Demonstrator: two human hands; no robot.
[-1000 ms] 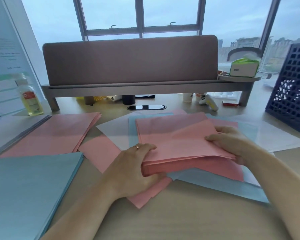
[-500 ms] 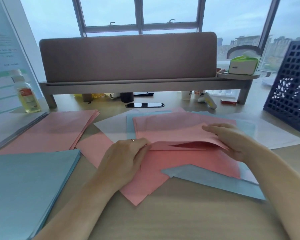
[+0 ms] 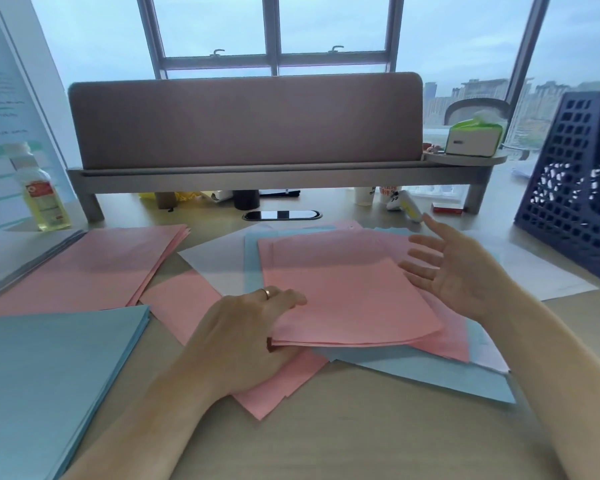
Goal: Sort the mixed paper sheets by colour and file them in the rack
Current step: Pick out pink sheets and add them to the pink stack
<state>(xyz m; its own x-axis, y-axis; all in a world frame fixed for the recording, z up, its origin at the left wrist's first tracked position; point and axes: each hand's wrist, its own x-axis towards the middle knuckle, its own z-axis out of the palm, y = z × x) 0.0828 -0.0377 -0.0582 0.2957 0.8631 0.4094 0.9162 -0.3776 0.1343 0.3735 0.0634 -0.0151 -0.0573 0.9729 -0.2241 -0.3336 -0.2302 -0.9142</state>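
Pink sheets [image 3: 347, 299] at the centre of the desk [image 3: 361, 438], atop a mixed pile [image 3: 430, 375] of pink, blue and white paper. Half a second earlier the right hand [image 3: 465, 275] held their right edge. It has now let go and hovers just beside that edge, palm turned left, fingers straight and spread, holding nothing. The left hand [image 3: 253, 337] pinches the near-left corner, fingers on top, thumb tucked beneath. The sheets lie roughly squared, near edge slightly bowed. A pink stack [image 3: 94, 265] and a blue stack [image 3: 49, 375] lie to the left; the dark rack [image 3: 575, 202] stands far right.
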